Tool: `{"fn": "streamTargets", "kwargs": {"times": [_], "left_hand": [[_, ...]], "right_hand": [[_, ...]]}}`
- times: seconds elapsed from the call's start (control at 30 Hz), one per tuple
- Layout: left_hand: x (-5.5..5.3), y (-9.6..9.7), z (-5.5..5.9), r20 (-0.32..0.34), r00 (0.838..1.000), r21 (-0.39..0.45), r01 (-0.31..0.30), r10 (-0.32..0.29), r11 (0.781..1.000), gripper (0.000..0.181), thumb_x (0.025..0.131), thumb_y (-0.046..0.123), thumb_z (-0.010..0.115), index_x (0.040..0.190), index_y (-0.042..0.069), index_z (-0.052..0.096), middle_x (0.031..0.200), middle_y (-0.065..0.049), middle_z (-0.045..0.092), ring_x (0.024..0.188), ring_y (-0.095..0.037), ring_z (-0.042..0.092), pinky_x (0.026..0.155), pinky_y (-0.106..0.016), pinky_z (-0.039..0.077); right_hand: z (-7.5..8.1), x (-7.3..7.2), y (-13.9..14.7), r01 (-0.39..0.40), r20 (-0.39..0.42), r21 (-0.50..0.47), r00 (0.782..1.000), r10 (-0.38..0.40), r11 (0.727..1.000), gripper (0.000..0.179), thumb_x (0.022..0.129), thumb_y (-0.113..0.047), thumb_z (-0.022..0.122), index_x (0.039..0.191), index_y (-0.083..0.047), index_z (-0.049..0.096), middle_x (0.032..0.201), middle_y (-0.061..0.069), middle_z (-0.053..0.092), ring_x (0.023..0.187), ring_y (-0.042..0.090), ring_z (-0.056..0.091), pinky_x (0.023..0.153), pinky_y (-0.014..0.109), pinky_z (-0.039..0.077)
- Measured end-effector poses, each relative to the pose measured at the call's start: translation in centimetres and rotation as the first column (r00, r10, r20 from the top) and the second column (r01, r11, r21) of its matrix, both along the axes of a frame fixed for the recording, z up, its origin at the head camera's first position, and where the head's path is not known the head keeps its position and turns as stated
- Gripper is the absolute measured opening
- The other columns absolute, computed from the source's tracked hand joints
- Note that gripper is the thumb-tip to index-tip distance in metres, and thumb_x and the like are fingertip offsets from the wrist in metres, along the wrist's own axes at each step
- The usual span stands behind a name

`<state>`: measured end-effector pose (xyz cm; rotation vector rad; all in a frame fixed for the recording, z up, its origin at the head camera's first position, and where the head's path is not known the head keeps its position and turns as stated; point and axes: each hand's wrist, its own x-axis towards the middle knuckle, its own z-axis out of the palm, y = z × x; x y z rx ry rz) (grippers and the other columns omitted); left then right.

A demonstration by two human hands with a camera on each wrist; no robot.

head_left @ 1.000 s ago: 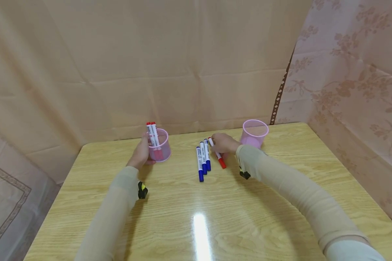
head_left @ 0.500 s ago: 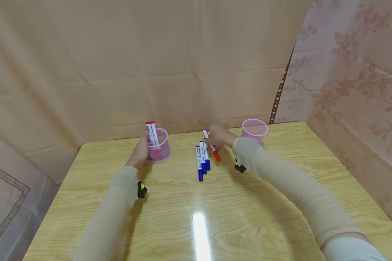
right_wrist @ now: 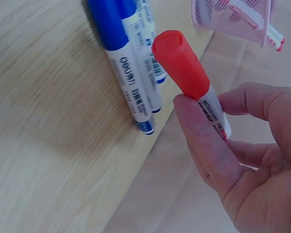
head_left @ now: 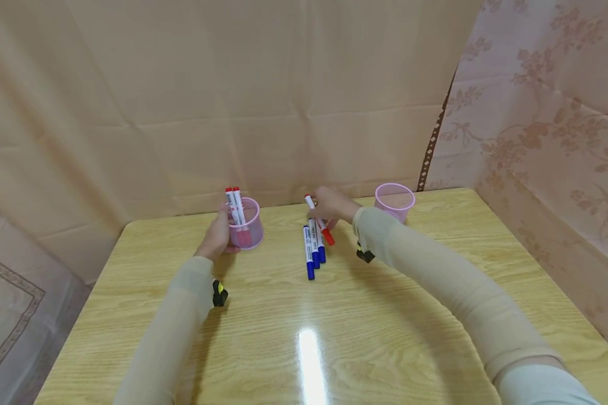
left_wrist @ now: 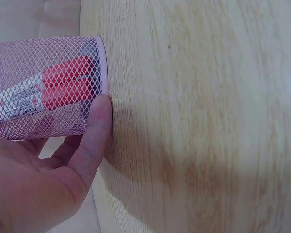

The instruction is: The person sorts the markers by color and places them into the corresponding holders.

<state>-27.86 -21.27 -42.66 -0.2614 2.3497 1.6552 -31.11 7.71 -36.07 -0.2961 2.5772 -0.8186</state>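
Note:
My left hand (head_left: 217, 235) holds a pink mesh pen cup (head_left: 254, 234) at the table's back left. In the left wrist view, one fingertip lies by the cup's base rim and other fingers reach behind the mesh. Two red markers (head_left: 236, 208) stand in that cup, caps down. My right hand (head_left: 332, 204) pinches another red marker (right_wrist: 182, 63) between thumb and fingers, its cap pointing toward me. Right below it, three blue-capped markers (head_left: 308, 253) lie side by side on the table. The held marker overlaps their far ends in the head view.
A second pink mesh cup (head_left: 394, 214) stands at the back right, partly behind my right sleeve (head_left: 425, 264). The wooden table (head_left: 263, 337) ends at a beige cloth (head_left: 192, 112) hanging along its back edge. Floral cloth (head_left: 552, 140) hangs on the right.
My right hand has lifted the red marker from beside the blue markers and moved it left and away from me. My left hand stays on its cup.

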Motion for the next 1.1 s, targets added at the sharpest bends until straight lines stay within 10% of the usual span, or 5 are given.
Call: {"fn": "streamTargets", "kwargs": {"times": [0.67,1.1], "left_hand": [[0.2,-0.1,0.3,0.001,1.000,-0.005,0.008,-0.008,1.000,0.094,0.096,0.075,-0.001,0.158,0.010,0.029,0.151,-0.020,0.037,0.110,-0.037,0.051,0.073,-0.043,0.059],[0.2,0.0,0.4,-0.009,1.000,-0.002,0.000,0.000,1.000,0.092,0.097,0.073,0.000,0.158,0.010,0.029,0.151,-0.020,0.038,0.108,-0.037,0.052,0.073,-0.044,0.059]], "right_hand": [[2.2,0.5,-4.6,-0.062,-0.016,-0.189,0.998,0.060,0.980,0.062,0.097,-0.009,0.066,0.152,-0.002,0.039,0.125,0.019,0.062,0.077,0.026,0.071,0.066,0.040,0.063],[2.9,0.3,-7.8,-0.059,-0.061,-0.332,0.997,0.041,0.941,0.063,0.096,-0.008,0.065,0.154,-0.004,0.038,0.098,0.015,0.061,0.075,0.026,0.070,0.061,0.040,0.062]]}}
